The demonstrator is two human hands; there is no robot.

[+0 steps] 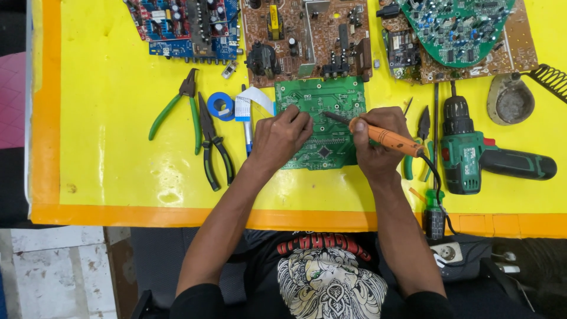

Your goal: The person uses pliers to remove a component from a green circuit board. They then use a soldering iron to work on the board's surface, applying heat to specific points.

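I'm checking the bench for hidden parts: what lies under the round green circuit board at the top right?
The round green board lies on a brown circuit board, whose right and lower edges show around it. Whatever sits on the brown board's middle is covered, so it cannot be seen.

Bright yellow tabletop (pixel 106 118) with an orange border, evenly lit. Worn pale tile floor (pixel 53 272) shows bottom left, pink patterned mat (pixel 12 100) at the left edge.

Orange soldering iron (pixel 387 139), green circuit board (pixel 322 121), yellow table (pixel 112 118).
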